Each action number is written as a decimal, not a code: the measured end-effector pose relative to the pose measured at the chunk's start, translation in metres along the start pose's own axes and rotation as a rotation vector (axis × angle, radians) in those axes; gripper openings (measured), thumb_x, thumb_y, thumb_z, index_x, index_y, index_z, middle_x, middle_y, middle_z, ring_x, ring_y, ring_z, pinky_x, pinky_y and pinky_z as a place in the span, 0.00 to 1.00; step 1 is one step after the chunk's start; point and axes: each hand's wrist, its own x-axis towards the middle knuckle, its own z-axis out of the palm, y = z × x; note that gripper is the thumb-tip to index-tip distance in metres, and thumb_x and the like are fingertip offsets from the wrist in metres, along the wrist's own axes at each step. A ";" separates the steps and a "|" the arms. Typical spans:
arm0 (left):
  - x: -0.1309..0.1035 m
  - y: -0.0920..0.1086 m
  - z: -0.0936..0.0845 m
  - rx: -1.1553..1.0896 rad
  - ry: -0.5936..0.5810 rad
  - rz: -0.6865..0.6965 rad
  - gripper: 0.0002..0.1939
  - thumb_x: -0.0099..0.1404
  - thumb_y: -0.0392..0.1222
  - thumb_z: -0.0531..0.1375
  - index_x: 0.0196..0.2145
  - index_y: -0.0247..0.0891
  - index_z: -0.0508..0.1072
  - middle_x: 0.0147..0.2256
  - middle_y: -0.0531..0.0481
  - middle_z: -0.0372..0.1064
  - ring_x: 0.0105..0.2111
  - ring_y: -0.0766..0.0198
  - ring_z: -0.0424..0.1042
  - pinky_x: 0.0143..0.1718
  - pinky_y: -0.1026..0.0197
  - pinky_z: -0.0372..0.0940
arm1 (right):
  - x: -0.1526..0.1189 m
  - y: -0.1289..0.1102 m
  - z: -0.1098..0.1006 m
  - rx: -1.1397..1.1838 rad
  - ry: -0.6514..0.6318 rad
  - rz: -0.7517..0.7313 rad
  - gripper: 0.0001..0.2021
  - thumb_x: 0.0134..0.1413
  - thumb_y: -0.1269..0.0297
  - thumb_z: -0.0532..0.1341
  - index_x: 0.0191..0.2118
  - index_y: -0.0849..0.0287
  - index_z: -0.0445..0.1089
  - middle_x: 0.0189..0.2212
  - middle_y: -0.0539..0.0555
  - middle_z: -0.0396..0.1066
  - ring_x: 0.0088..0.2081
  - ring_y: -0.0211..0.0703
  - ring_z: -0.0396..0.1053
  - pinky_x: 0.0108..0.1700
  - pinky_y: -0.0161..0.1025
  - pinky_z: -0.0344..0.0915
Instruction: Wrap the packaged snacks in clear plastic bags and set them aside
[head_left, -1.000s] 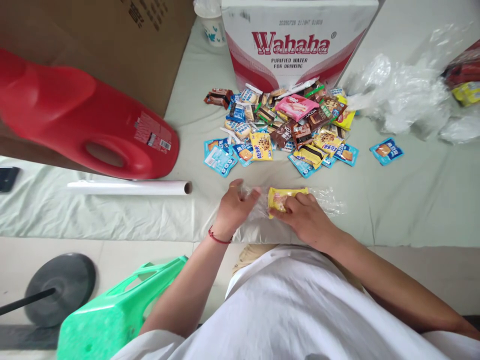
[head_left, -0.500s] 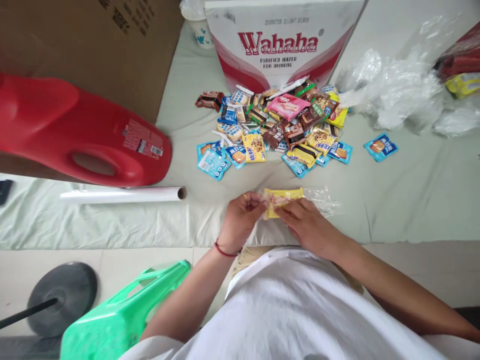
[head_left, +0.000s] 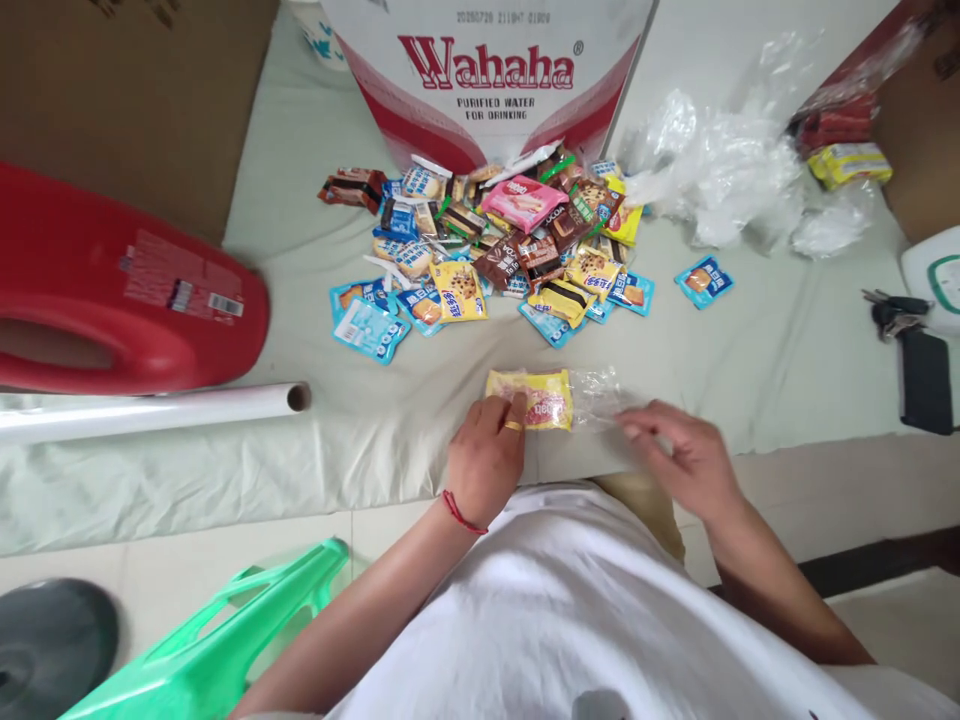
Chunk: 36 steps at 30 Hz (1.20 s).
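Observation:
A yellow snack packet (head_left: 551,402) lies in a clear plastic bag (head_left: 598,396) near the table's front edge. My left hand (head_left: 491,450) presses on the packet's left part, fingers bent together over it. On the right, my right hand (head_left: 686,455) pinches the loose end of the clear bag between thumb and fingertips. Behind them is a pile of small wrapped snacks, with a pink packet (head_left: 525,203) on top and a brown packet (head_left: 540,260) below it. One blue packet (head_left: 703,282) lies apart, right of the pile.
A Wahaha carton (head_left: 495,80) stands behind the pile. At the left are a red jug (head_left: 187,290) and a white roll (head_left: 150,412). Crumpled clear bags (head_left: 742,170), keys (head_left: 896,312) and a black phone (head_left: 926,380) are at the right. A green stool (head_left: 202,650) stands below.
My right hand has moved off the packet to the bag's right end. My left hand now presses on the packet instead of pinching its left end. The view has shifted right.

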 end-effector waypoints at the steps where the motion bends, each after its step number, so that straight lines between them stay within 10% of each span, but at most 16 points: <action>1: 0.000 0.000 0.000 0.002 -0.001 0.000 0.17 0.74 0.34 0.54 0.57 0.38 0.71 0.39 0.43 0.71 0.38 0.55 0.69 0.35 0.58 0.63 | 0.000 0.006 -0.007 0.013 0.135 0.138 0.10 0.70 0.59 0.59 0.46 0.54 0.77 0.33 0.51 0.77 0.33 0.40 0.72 0.36 0.37 0.68; 4: -0.001 -0.001 0.001 -0.007 -0.005 -0.009 0.18 0.73 0.34 0.54 0.58 0.38 0.70 0.40 0.43 0.71 0.38 0.55 0.69 0.34 0.58 0.64 | 0.005 0.016 -0.014 0.048 0.248 0.362 0.16 0.68 0.50 0.60 0.47 0.55 0.76 0.34 0.52 0.76 0.30 0.40 0.69 0.32 0.37 0.66; 10: -0.005 -0.004 0.005 -0.070 0.010 -0.025 0.18 0.74 0.37 0.52 0.60 0.42 0.69 0.42 0.46 0.71 0.40 0.57 0.71 0.34 0.61 0.64 | 0.009 0.015 -0.002 -0.035 -0.150 0.205 0.18 0.59 0.55 0.67 0.53 0.53 0.76 0.42 0.55 0.77 0.33 0.42 0.70 0.37 0.40 0.68; 18: -0.006 -0.007 0.009 -0.139 0.031 -0.027 0.21 0.75 0.38 0.52 0.62 0.42 0.69 0.42 0.44 0.72 0.41 0.57 0.72 0.35 0.61 0.65 | -0.010 0.054 -0.054 0.037 0.206 0.516 0.12 0.58 0.51 0.66 0.39 0.55 0.77 0.29 0.50 0.73 0.30 0.40 0.67 0.32 0.36 0.62; 22: -0.007 -0.006 0.008 -0.147 0.017 -0.033 0.20 0.76 0.41 0.53 0.63 0.41 0.70 0.42 0.44 0.72 0.42 0.57 0.73 0.36 0.61 0.66 | 0.006 0.045 -0.040 0.026 0.124 0.519 0.22 0.62 0.41 0.61 0.33 0.57 0.75 0.23 0.48 0.68 0.26 0.39 0.62 0.29 0.37 0.58; 28: -0.015 -0.002 0.012 -0.086 0.094 -0.017 0.23 0.76 0.47 0.57 0.65 0.40 0.69 0.43 0.42 0.72 0.43 0.54 0.72 0.37 0.59 0.68 | 0.031 0.022 -0.001 0.288 -0.041 0.468 0.32 0.52 0.45 0.70 0.59 0.54 0.69 0.30 0.48 0.73 0.28 0.40 0.66 0.32 0.38 0.64; 36: -0.015 0.003 0.013 -0.022 0.110 0.077 0.28 0.74 0.43 0.59 0.69 0.40 0.64 0.39 0.43 0.71 0.38 0.55 0.72 0.36 0.58 0.67 | 0.012 0.045 -0.014 0.002 -0.091 0.495 0.17 0.56 0.52 0.64 0.46 0.57 0.75 0.28 0.48 0.70 0.28 0.41 0.65 0.34 0.39 0.61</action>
